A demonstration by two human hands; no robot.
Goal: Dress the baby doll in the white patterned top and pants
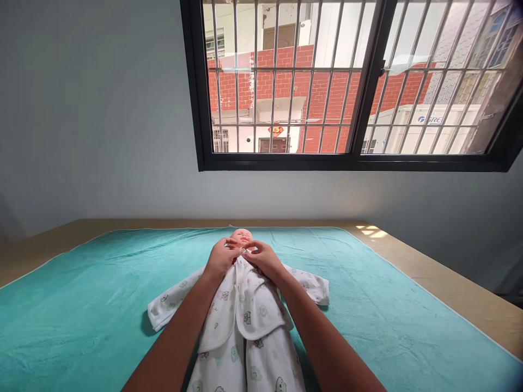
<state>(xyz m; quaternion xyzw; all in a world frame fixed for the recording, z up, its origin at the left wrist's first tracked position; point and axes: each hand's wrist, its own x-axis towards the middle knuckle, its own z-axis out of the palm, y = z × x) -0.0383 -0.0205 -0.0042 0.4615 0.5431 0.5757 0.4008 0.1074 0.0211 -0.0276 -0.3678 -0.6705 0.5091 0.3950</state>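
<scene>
A baby doll lies on its back, its head toward the wall. It wears a white printed baby jacket with long sleeves spread to both sides, and matching trousers below. At the doll's neck, my left hand pinches the jacket's collar edge. My right hand closes its fingertips on the other side of the collar, almost touching the left. A small pale bit shows between the fingertips, too small to make out. Down the chest the two front edges lie close together, and they part near the hem.
Under the doll a turquoise blanket covers most of a wooden table. Behind the table stands a grey wall with a black-framed, barred window.
</scene>
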